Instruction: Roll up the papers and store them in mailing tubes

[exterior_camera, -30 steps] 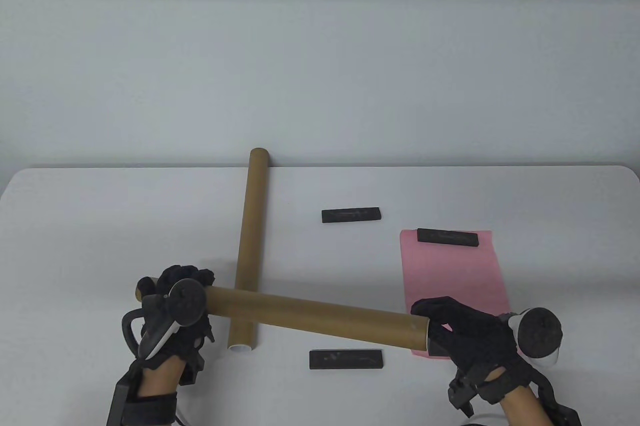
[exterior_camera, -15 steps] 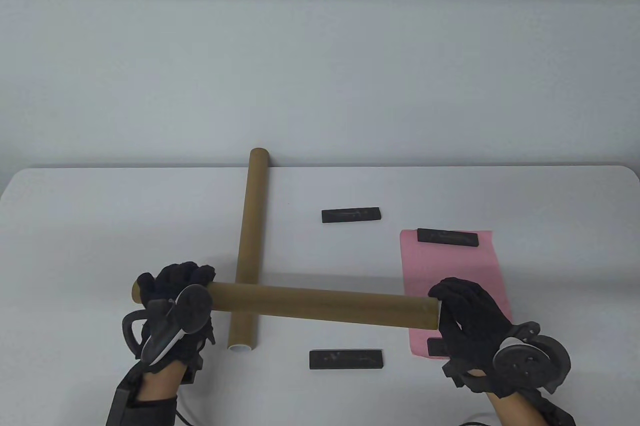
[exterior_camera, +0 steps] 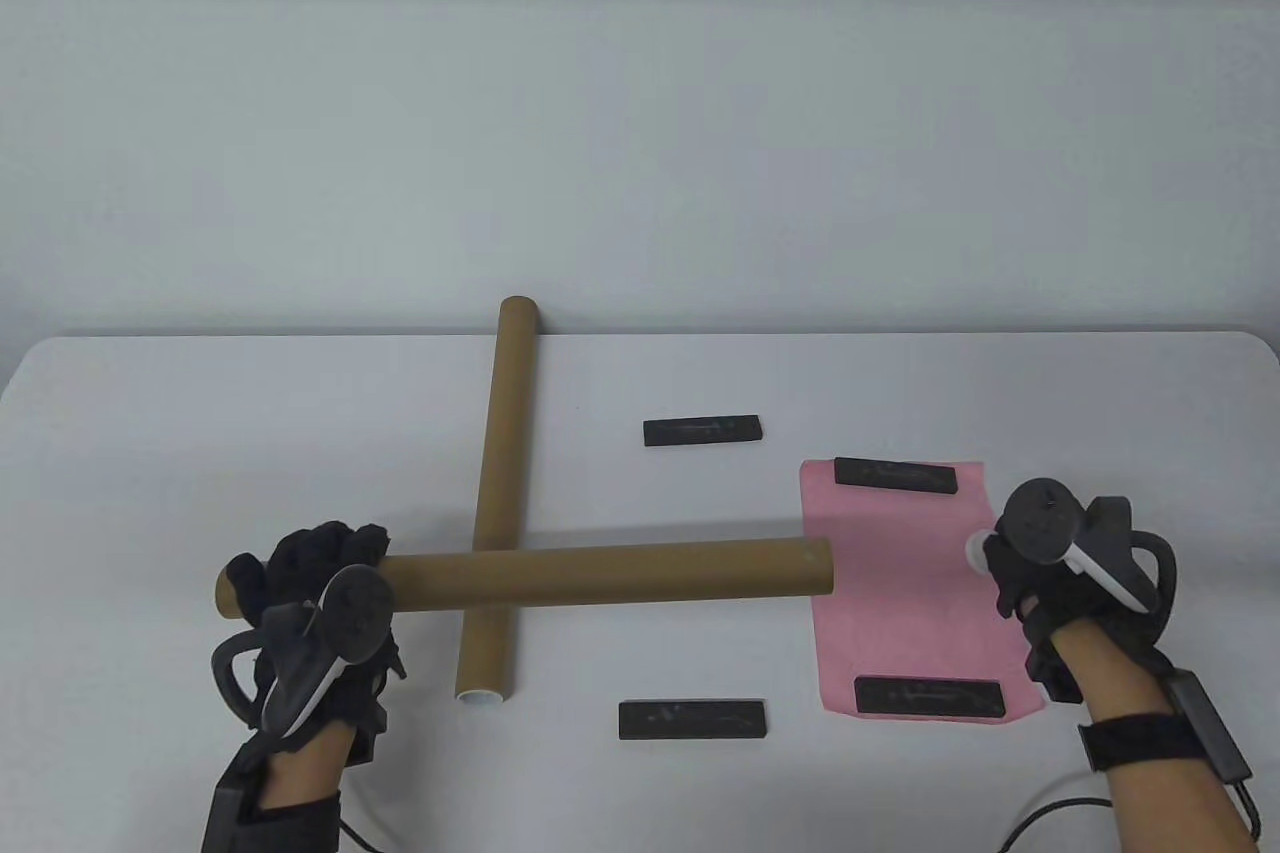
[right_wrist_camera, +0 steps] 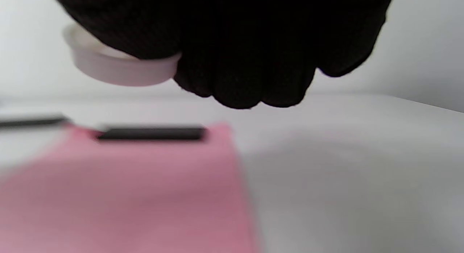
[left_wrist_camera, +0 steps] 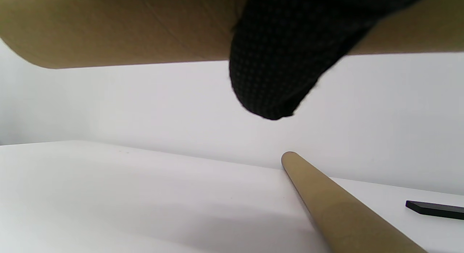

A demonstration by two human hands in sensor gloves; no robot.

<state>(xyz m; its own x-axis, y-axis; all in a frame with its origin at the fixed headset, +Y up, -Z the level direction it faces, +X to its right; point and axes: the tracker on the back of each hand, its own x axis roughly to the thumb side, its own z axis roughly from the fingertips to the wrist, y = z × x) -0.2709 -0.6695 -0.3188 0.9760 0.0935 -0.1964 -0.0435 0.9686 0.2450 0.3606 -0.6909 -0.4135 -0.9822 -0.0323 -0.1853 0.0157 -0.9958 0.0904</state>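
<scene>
My left hand (exterior_camera: 310, 573) grips a long brown mailing tube (exterior_camera: 620, 573) near its left end and holds it level above the table. In the left wrist view a gloved finger (left_wrist_camera: 275, 64) wraps over this tube (left_wrist_camera: 108, 28). The tube's right end is an open mouth over the left edge of the pink paper (exterior_camera: 900, 583). My right hand (exterior_camera: 1030, 573) hovers over the paper's right side, apart from the tube, fingers curled round a white end cap (right_wrist_camera: 119, 70). A second brown tube (exterior_camera: 500, 493) lies on the table under the held one, with a white cap (exterior_camera: 480, 695) in its near end.
Two black bar weights (exterior_camera: 897, 475) (exterior_camera: 930, 696) pin the pink sheet at its far and near ends. Two more black bars (exterior_camera: 702, 430) (exterior_camera: 692, 719) lie loose mid-table. The second tube's far end reaches the table's back edge at the wall.
My right hand has come off the tube's right end with the white cap and moved right and away. The held tube has shifted left and levelled out.
</scene>
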